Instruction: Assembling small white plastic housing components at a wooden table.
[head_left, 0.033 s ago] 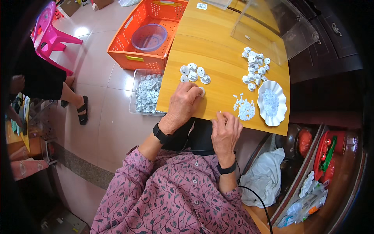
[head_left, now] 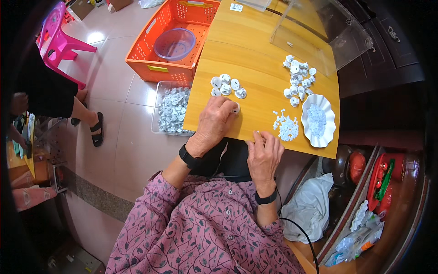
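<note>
My left hand (head_left: 215,117) is closed over the near edge of the yellow wooden table, its thumb and fingertips on a round white plastic piece (head_left: 236,108). Just beyond it sits a small group of similar round white pieces (head_left: 225,86). At the table's front edge, my right hand (head_left: 266,151) has thumb and forefinger pinched together. A tiny white tip (head_left: 257,132) shows at these fingers, too small to make out fully. To the right of that hand lies a loose pile of tiny white pegs (head_left: 288,128). Beside the pile is a wavy-rimmed white dish (head_left: 331,122) of small translucent bits.
More white plastic pieces (head_left: 295,77) lie farther right, before a clear plastic box (head_left: 315,36). Left of the table are a clear bin (head_left: 172,109) of white parts and an orange crate (head_left: 162,71) with a purple bowl (head_left: 174,44). A person's sandalled foot (head_left: 96,129) is at the left.
</note>
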Available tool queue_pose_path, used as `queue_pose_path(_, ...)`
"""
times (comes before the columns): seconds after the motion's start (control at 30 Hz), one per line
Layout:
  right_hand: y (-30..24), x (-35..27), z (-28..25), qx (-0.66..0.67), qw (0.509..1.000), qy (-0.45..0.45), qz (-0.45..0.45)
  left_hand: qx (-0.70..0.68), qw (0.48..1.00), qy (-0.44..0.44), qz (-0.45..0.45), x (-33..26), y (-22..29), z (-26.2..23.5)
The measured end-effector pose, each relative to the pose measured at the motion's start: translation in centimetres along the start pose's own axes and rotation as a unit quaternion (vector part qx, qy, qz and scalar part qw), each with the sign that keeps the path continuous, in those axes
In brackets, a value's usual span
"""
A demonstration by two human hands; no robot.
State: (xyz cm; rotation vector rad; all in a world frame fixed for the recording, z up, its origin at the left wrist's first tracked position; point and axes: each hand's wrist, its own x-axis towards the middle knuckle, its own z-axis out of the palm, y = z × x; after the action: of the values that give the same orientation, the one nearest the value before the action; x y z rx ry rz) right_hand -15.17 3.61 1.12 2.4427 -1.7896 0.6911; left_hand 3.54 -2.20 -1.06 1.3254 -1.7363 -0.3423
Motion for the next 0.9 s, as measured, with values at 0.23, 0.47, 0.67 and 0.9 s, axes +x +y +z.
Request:
queue_pose_path(0.23,0.0,-0.4,0.1,0.012,1.0,0.011,-0.01,0.013,1.0,-0.027,-0.003,0.2,0.6,-0.2)
queue_pose_path(0.47,0.1,-0.6,0.5,0.013,1.0,0.01,-0.024,0.013,0.999,-0.039,-0.007,-0.1,0.2,-0.2)
queue_pose_path(0.67,-0.3,-0.6,0.0,0.171,0.981,0.035,0.082,-0.245,0.951,-0.103,-0.156,0.1,1.7,-1.2)
queue_pose_path(0.9,-1.9,0.6,-2.1,0.534,0.796,0.068,0.277,-0.541,0.786,-0.144,-0.262,-0.7,2.3,-1.5)
